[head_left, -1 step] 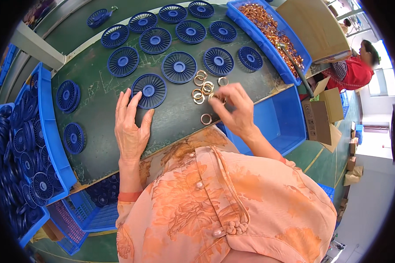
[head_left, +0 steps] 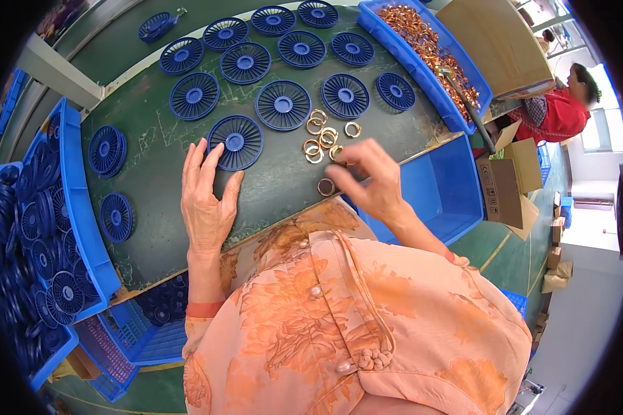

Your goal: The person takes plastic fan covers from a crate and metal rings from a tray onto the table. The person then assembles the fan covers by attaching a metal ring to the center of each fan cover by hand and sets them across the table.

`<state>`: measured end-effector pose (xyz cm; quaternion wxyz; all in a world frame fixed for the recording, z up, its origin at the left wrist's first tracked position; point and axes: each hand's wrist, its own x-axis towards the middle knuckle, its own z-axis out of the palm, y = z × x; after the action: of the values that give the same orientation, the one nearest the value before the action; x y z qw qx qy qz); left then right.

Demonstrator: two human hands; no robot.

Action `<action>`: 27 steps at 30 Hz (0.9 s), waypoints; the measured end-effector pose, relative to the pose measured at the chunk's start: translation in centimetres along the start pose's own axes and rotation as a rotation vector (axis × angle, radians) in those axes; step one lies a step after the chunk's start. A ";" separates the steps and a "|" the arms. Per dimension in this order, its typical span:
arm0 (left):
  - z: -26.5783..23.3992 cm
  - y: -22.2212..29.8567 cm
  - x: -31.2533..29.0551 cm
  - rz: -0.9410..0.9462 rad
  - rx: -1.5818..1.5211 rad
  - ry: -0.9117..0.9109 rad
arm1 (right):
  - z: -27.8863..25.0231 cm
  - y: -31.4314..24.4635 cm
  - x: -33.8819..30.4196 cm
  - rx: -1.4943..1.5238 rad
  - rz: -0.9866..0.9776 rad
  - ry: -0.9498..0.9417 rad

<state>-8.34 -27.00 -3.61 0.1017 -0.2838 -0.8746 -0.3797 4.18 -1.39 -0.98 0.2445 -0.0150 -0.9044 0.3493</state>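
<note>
My left hand lies with fingers stretched and thumb apart at the near left edge of a dark blue spoked wheel, its fingertips at the rim. My right hand hovers right of a loose group of shiny copper-coloured rings. Its thumb and forefinger are apart, slightly blurred, and I see nothing between them. The thumb tip is near a single ring by the table's front edge. Another ring lies alone above the right hand.
Several more blue wheels lie flat in rows on the green table. A blue bin of copper-coloured rings stands far right, above an open blue bin. Blue bins with wheels are at left. A person in red sits beyond cardboard boxes.
My right hand has shifted slightly toward me, from the ring group toward the single ring at the front edge. The left hand stays in place.
</note>
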 end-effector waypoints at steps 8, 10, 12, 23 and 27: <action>-1.7 0.2 0.4 0.000 -0.034 0.087 | 0.4 -0.4 -1.9 0.065 0.011 -0.205; -2.8 -0.7 1.1 0.010 -0.002 0.144 | 0.3 -1.6 -1.2 0.163 0.111 -0.180; -4.8 -2.4 2.4 -0.023 0.137 0.223 | 0.9 -1.4 -1.2 0.454 0.236 -0.125; -10.0 -10.9 5.8 -0.242 0.552 0.101 | 3.2 -4.5 2.9 0.971 0.640 -0.362; -9.4 -10.3 4.0 -0.172 0.445 0.282 | 4.0 -4.5 4.0 0.964 0.594 -0.384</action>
<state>-17.90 -37.82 -1.78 0.2496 -0.1237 -0.9345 -0.2214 -0.52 -6.46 1.11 -0.0523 -0.0910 -0.6290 0.7702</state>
